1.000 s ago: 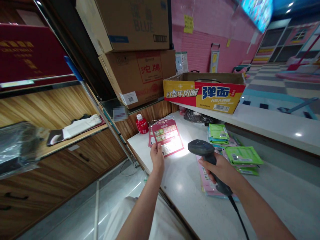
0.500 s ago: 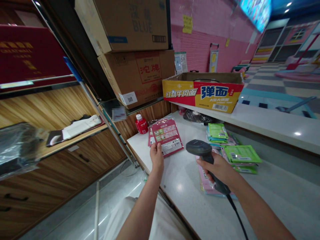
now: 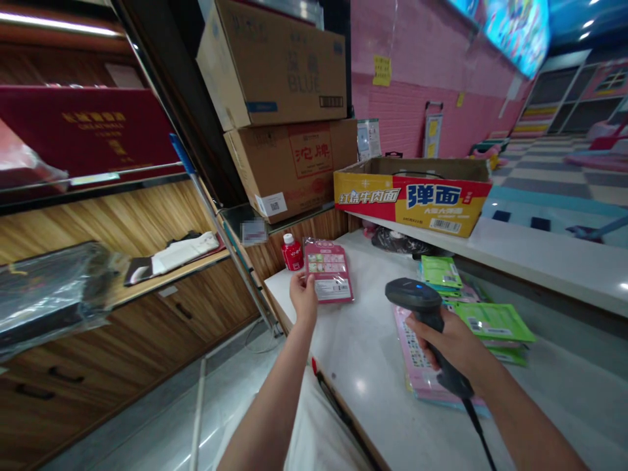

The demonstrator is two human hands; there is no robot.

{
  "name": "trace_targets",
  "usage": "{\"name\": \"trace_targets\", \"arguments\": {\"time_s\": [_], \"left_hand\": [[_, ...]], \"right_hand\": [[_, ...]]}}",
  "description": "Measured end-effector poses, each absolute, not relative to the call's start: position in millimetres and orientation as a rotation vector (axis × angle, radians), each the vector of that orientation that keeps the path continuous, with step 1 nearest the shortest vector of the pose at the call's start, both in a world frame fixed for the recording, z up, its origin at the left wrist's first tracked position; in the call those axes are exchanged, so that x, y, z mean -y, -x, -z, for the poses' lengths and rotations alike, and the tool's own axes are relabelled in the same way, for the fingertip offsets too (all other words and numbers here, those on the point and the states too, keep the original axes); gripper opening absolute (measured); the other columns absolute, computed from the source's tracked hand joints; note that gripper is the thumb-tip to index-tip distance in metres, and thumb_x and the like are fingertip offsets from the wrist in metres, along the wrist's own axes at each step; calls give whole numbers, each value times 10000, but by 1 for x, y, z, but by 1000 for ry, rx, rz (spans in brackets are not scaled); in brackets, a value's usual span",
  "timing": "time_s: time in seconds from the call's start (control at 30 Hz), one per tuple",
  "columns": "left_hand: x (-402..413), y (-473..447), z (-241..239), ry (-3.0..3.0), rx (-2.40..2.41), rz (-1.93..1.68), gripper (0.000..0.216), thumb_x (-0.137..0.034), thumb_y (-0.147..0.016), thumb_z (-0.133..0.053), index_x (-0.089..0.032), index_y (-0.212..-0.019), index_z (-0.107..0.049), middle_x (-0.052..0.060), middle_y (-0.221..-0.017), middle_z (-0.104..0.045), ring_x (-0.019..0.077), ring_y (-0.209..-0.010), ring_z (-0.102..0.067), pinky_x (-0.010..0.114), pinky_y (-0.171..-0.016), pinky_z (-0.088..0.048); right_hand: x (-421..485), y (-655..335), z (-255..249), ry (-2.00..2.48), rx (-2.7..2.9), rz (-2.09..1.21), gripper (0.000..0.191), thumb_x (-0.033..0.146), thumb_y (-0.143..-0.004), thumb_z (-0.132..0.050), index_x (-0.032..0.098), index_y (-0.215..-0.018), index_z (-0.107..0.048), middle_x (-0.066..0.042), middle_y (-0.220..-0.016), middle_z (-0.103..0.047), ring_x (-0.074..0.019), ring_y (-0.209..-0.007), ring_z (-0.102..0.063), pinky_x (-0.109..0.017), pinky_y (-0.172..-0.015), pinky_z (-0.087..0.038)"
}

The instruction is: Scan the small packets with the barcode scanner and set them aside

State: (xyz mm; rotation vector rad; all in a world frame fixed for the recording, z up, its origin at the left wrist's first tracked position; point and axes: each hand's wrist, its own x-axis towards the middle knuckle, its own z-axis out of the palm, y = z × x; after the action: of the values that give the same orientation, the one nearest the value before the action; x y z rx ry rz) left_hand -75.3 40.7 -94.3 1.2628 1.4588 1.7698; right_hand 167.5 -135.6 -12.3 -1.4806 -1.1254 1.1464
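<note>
My left hand pinches the lower left edge of a dark pink flat packet in clear wrap, its printed back and barcode facing up. My right hand is wrapped round the handle of a black barcode scanner. A small blue light shows on top of the scanner, and its cable runs down toward me. The scanner's head is to the right of the packet, apart from it. Beneath the scanner and right hand lie pink printed sheets, partly hidden. A red bottle with a white cap stands just left of the packet.
Green packets lie in piles on the white counter, right of the scanner. An open noodle carton sits on the raised ledge. Stacked cardboard boxes stand at the back left, beside wooden shelves with drawers.
The view has shifted, so things sit further right in the picture. The pink packet has turned more upright and covers the one behind it. The scanner's blue light now shows.
</note>
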Motion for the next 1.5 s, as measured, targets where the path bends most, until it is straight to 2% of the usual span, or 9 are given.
{"name": "trace_targets", "arguments": {"time_s": [0.27, 0.4, 0.53, 0.83, 0.97, 1.1, 1.23, 1.33, 1.5], "left_hand": [[-61, 112, 95, -1625, -2156, -1178, 250, -282, -811, -569, -149, -998, -670, 112, -866, -663, 256, -873, -640, 376, -826, -457], [-35, 116, 113, -1849, -1989, -1265, 413, -386, -803, -613, -174, -1157, -618, 119, -1006, -584, 239, -911, -613, 392, -845, -478], [-16, 114, 120, -2060, -1825, -1258, 470, -356, -672, -764, -206, -1100, -642, 96, -1069, -530, 252, -1015, -563, 399, -909, -469], [-24, 101, 112, -2042, -1973, -1191, 422, -329, -709, -741, -172, -1093, -663, 103, -1000, -533, 253, -951, -557, 399, -892, -470], [-16, 101, 107, -2118, -2039, -1205, 469, -386, -727, -717, -162, -1131, -636, 142, -1099, -513, 300, -1062, -515, 452, -945, -429], [2, 85, 97, -2194, -2039, -1284, 353, -282, -806, -609, -178, -1144, -596, 152, -1183, -506, 308, -1133, -477, 492, -990, -370], [35, 33, 93, -2166, -1570, -1074, 203, -206, -817, -545, -205, -1016, -585, 77, -977, -617, 202, -839, -591, 338, -778, -462], [65, -16, 93, -1989, -1442, -838, 338, -334, -803, -595, -201, -1106, -529, 33, -716, -624, 199, -650, -593, 286, -610, -416], [97, -61, 88, -1948, -1471, -757, 624, -482, -561, -796, -197, -1052, -537, 107, -792, -659, 257, -683, -633, 290, -589, -375]], "right_hand": [[138, -166, 7, 1488, 1100, -1161, 316, 452, -696, -677, 226, -776, -471, 107, -434, -490, -78, -291, -422, -199, -299, -359], [135, -170, 12, 1482, 1124, -1167, 316, 465, -715, -661, 225, -742, -456, 102, -445, -498, -77, -289, -428, -204, -300, -364], [134, -172, 15, 1512, 1114, -1147, 310, 477, -738, -636, 225, -725, -456, 97, -454, -498, -75, -295, -427, -202, -305, -357], [135, -170, 13, 1542, 1056, -1145, 317, 478, -713, -658, 226, -762, -473, 101, -440, -491, -83, -306, -423, -207, -309, -365], [134, -174, 9, 1538, 1051, -1124, 325, 477, -701, -672, 227, -755, -472, 100, -436, -492, -82, -305, -421, -205, -307, -363], [133, -180, 4, 1498, 1060, -1104, 313, 482, -726, -645, 224, -722, -468, 96, -439, -491, -77, -298, -419, -205, -306, -363], [134, -187, -3, 1517, 1073, -1070, 290, 453, -751, -637, 221, -719, -465, 89, -453, -504, -79, -307, -443, -204, -320, -380], [136, -192, -8, 1503, 1052, -1065, 282, 435, -752, -648, 225, -740, -460, 90, -457, -507, -84, -316, -451, -208, -328, -395], [140, -196, -13, 1506, 1027, -1035, 292, 454, -740, -658, 220, -762, -485, 83, -470, -510, -84, -322, -443, -211, -324, -399]]}}
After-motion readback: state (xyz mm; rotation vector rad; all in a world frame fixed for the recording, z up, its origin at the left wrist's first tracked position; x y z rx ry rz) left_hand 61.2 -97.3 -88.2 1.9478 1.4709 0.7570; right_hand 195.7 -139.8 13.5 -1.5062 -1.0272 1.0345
